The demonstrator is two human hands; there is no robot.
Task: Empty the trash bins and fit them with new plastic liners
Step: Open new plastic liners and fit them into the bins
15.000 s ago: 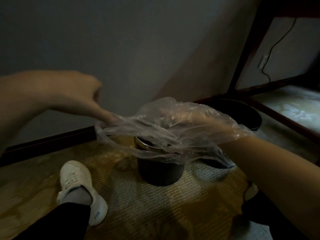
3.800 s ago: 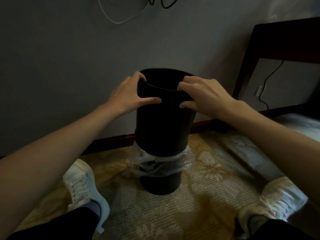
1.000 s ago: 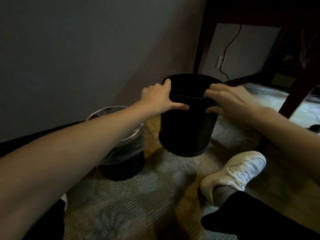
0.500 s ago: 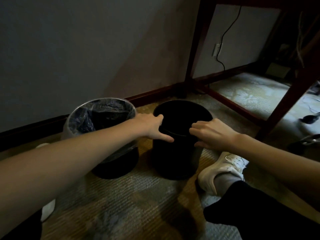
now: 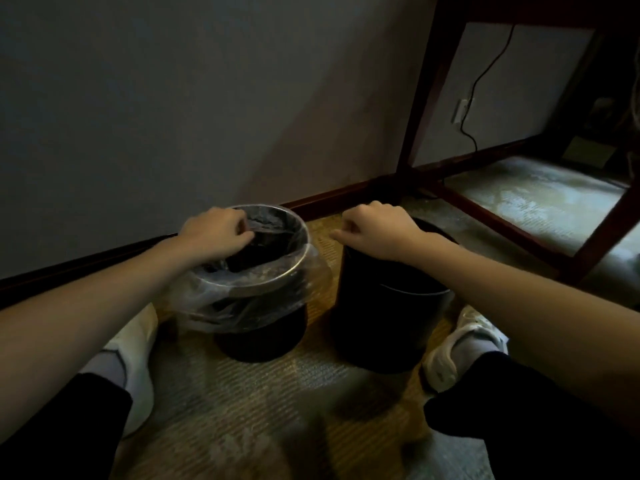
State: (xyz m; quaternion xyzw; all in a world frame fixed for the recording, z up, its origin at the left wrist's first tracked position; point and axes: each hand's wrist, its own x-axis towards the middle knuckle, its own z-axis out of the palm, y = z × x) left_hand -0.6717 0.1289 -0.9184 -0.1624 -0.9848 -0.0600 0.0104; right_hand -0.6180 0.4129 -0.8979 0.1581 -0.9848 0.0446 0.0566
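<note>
Two black bins stand side by side on the carpet by the wall. The left bin point(image 5: 263, 341) has a metal rim and a clear plastic liner point(image 5: 214, 306) folded over its top, with loose plastic bunched down the near side. My left hand point(image 5: 214, 233) is at its far-left rim, fingers curled into the liner inside the mouth. The right bin point(image 5: 388, 327) is plain black with no liner visible. My right hand point(image 5: 377, 230) lies over its far-left rim with fingers curled on the edge.
The grey wall and dark baseboard point(image 5: 329, 199) run just behind the bins. A dark wooden table frame point(image 5: 426, 98) stands at the right, with a cable point(image 5: 478, 81) hanging behind it. My white shoes point(image 5: 135, 344) point(image 5: 460, 341) flank the bins on the patterned carpet.
The black bin has been set down beside the lined one. My left hand has left the black bin and moved to the lined bin's mouth; my right hand stays on the black bin's rim.
</note>
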